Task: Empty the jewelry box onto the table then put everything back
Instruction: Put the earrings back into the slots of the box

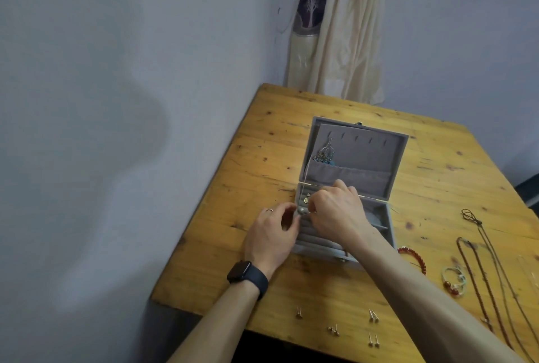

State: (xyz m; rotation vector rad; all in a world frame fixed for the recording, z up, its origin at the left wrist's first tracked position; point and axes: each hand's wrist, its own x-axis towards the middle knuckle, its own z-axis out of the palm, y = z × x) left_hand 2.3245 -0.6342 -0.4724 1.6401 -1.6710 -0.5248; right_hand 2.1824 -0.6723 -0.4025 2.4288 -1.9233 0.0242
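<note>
Jewelry box (pixel 350 155), grey velvet, rectangular, lid open and leaning back, sits on the yellow wooden table (pixel 262 135), nearer its left edge than its right. I see both hands meet over the box's left side, above the ring rolls. Left hand (pixel 272 234), ring on one finger and black smartwatch (pixel 247 275) on the wrist, pinches a small round grey piece (pixel 302 211) at the box's left wall. Right hand (pixel 338 211) reaches across the box, fingers curled down with tips at the same piece; I can't tell if it grips anything. Silver dangling earring with blue beads (pixel 326 154) hangs inside the lid. Near the table's near edge lie small metal stud earrings (pixel 373 316), in four spots. Red bead bracelet (pixel 414 257) lies just right of the box. Further right: small white-and-red beaded loop (pixel 453 279), long thin brown necklaces (pixel 466 242), dark cord (pixel 470 216) toward the right edge. Cream and purple curtain (pixel 341 50) hangs behind the far corner.
</note>
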